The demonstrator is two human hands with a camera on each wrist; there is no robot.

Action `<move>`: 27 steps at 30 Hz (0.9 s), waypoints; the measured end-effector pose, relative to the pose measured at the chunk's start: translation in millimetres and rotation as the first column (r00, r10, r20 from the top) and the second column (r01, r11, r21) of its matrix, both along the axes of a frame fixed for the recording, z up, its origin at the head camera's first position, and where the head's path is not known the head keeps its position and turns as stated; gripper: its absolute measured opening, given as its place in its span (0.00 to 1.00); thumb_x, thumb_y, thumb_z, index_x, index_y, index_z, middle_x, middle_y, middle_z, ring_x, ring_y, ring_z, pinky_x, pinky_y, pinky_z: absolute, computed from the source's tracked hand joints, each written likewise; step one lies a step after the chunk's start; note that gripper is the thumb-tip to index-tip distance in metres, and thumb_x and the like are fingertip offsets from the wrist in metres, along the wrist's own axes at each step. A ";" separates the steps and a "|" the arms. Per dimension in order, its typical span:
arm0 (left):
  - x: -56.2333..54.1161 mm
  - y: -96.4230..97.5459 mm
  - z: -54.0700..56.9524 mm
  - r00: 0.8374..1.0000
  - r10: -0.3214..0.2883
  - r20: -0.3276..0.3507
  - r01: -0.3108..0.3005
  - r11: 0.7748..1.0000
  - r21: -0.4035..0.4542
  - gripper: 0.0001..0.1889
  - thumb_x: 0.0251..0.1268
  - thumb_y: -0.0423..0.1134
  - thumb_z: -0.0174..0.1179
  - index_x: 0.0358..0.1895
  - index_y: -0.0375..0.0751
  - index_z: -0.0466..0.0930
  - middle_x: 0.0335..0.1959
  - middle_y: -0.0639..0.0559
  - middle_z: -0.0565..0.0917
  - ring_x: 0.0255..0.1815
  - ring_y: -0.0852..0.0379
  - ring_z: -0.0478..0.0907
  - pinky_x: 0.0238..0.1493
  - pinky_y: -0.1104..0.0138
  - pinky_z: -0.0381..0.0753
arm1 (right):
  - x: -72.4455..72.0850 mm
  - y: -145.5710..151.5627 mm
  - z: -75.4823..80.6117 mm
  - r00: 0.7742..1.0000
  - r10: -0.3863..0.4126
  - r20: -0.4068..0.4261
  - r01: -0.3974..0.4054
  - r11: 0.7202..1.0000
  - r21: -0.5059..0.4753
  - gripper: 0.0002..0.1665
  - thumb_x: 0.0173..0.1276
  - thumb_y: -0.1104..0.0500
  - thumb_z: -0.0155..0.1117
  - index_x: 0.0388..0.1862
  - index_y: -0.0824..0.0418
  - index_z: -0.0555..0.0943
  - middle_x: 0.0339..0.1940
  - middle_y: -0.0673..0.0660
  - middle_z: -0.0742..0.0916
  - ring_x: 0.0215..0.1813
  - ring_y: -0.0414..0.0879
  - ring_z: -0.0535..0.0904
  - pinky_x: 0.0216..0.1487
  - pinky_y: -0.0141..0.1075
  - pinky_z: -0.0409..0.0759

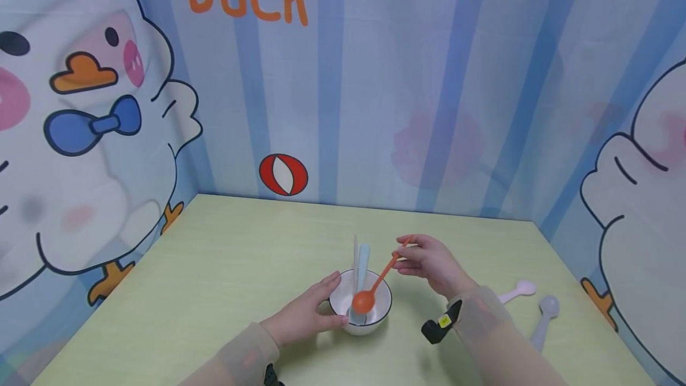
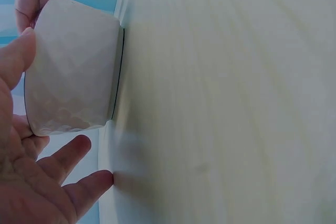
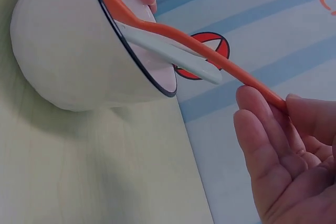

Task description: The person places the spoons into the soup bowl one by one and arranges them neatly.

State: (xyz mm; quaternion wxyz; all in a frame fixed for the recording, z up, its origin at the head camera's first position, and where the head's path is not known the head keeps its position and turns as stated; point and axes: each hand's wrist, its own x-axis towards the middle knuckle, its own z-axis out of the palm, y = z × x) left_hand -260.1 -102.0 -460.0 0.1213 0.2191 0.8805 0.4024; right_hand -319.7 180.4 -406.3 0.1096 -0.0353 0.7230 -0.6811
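Note:
A white bowl (image 1: pixel 361 327) with a dark rim stands on the table, and my left hand (image 1: pixel 304 314) steadies it between thumb and fingers at its left side. In the left wrist view, the bowl (image 2: pixel 79 66) has a faceted outer wall. My right hand (image 1: pixel 431 261) pinches the handle end of an orange spoon (image 1: pixel 364 301), whose head is over the bowl's inside. Leaning in the bowl are a pale blue utensil (image 1: pixel 364 264) and a slim whitish one (image 1: pixel 355 258); the spoon head hides part of them. In the right wrist view, the orange handle (image 3: pixel 220 59) slopes out past the rim.
To the right of my right forearm lie a pink spoon (image 1: pixel 522 289) and a lilac spoon (image 1: pixel 546 314) on the pale yellow table (image 1: pixel 241 243). A striped blue curtain (image 1: pixel 364 76) with duck drawings rises along the table's back and sides.

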 end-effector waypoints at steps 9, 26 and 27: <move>0.1 0.4 0.5 1.000 0.001 0.010 -0.001 1.000 0.006 0.48 0.58 0.60 0.64 0.77 0.48 0.51 0.78 0.56 0.50 0.77 0.48 0.46 0.70 0.44 0.53 | -6.4 -7.6 -1.8 0.996 0.094 -0.010 -0.093 0.992 0.081 0.20 0.72 0.64 0.56 0.59 0.71 0.71 0.42 0.62 0.86 0.38 0.53 0.85 0.45 0.43 0.83; -1.0 0.3 -0.5 1.000 0.004 0.001 -0.004 1.000 0.004 0.48 0.58 0.60 0.64 0.77 0.47 0.52 0.78 0.56 0.51 0.77 0.48 0.48 0.70 0.45 0.54 | -14.3 -25.3 -2.8 0.983 0.184 -0.003 -0.180 0.965 0.189 0.21 0.69 0.64 0.59 0.59 0.71 0.72 0.42 0.65 0.85 0.41 0.53 0.85 0.48 0.43 0.82; -1.2 0.2 -0.6 1.000 0.003 0.002 -0.003 1.000 0.007 0.48 0.58 0.60 0.64 0.77 0.47 0.52 0.78 0.56 0.50 0.77 0.48 0.48 0.70 0.45 0.54 | -14.8 -26.7 -2.9 0.984 0.180 -0.004 -0.176 0.965 0.196 0.21 0.69 0.64 0.60 0.59 0.71 0.73 0.41 0.65 0.85 0.41 0.53 0.85 0.49 0.43 0.82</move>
